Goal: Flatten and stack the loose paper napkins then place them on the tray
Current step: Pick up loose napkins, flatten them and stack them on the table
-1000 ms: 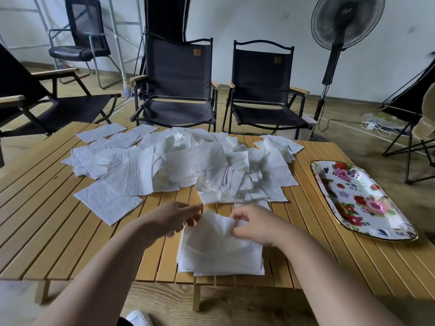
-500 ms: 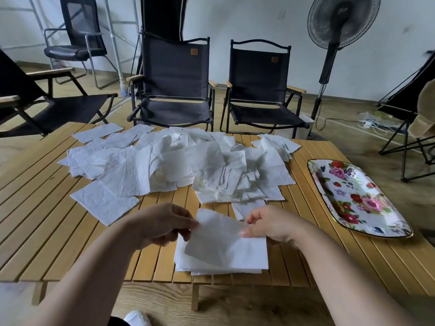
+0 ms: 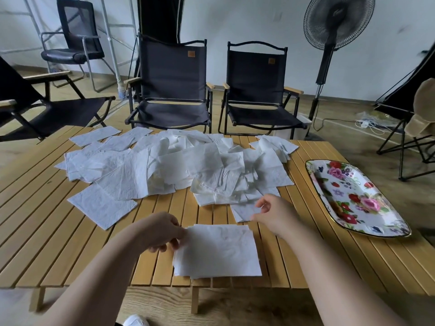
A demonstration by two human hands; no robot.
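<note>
**Here, a flat stack near, loose napkins beyond**

At the table's [image 3: 47, 231] 6 o'clock edge lies the stack of napkins [image 3: 219, 251], flat and roughly squared. The left hand [image 3: 162, 231] sits at its 9 o'clock side, grip narrow — fingertips pinching the top sheet's edge. Toward 1 o'clock of the stack, the right hand [image 3: 275, 215] meets a single loose napkin [image 3: 243, 211]; I cannot tell whether its grip has the paper. Farther off, the crumpled pile [image 3: 179, 165] spreads across 12 o'clock. The floral tray [image 3: 353, 196] rests at 3 o'clock — well apart from the stack. Two black chairs [image 3: 171, 83] stand beyond.
</note>
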